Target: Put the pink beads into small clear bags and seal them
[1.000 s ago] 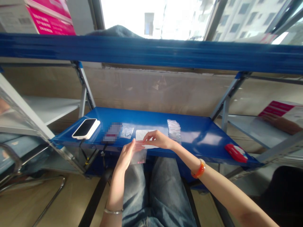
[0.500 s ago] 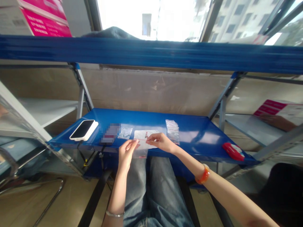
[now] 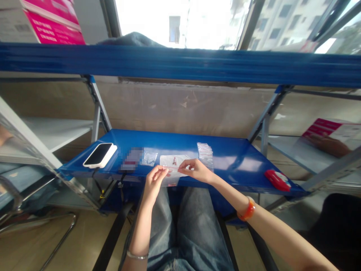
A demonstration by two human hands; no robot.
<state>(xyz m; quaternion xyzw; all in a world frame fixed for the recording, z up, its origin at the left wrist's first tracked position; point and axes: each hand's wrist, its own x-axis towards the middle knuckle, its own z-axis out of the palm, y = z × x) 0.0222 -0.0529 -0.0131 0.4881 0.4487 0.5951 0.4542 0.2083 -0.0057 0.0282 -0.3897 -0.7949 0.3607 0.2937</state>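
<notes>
A clear zip-lock bag (image 3: pixel 170 180) with a red line along its top hangs at the front edge of the blue table (image 3: pixel 225 150). My left hand (image 3: pixel 154 180) pinches the bag's top edge at its left end. At the right end of that edge, my right hand (image 3: pixel 196 171) is closed with finger and thumb together. Something small and reddish shows low in the bag, too blurred to name. Just behind the hands lies a white sheet or packet (image 3: pixel 166 160) with small dark red pieces on it.
Left of the hands lie a flat clear bag (image 3: pixel 149 158), a blurred-out item (image 3: pixel 132 160) and a white-cased phone (image 3: pixel 100 155). A stack of clear bags (image 3: pixel 205 154) lies to the right; a red object (image 3: pixel 278 180) sits near the right corner. Another person's hand (image 3: pixel 328 145) shows far right.
Both hands have shifted slightly right with the bag, and the right hand has slid a little further along its top edge. The other person's hand has moved too.
</notes>
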